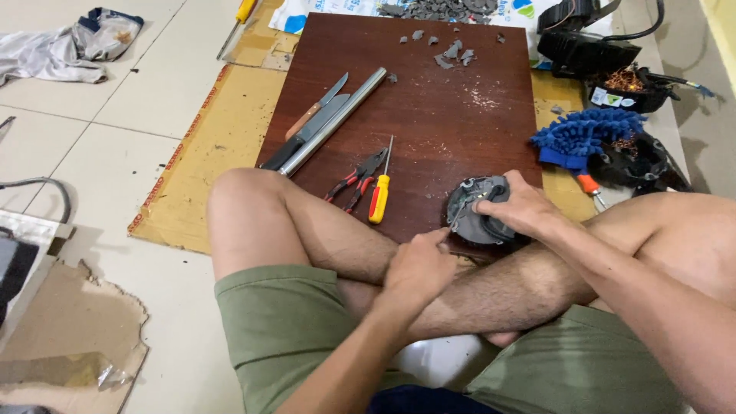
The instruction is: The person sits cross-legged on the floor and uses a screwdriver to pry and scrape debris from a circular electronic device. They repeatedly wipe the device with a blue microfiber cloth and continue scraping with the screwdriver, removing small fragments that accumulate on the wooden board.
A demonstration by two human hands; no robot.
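A round grey and black motor part rests on the near edge of a dark brown wooden board, just above my crossed legs. My right hand grips this part from the right side. My left hand is closed around a thin metal tool whose tip touches the part's left rim. On the board to the left lie a yellow-handled screwdriver and red-handled pliers.
A knife, a flat blade and a metal tube lie on the board's left. Grey fragments are scattered at its far end. A blue mop-like cloth and black parts with copper wire sit right. Cardboard underlies the board.
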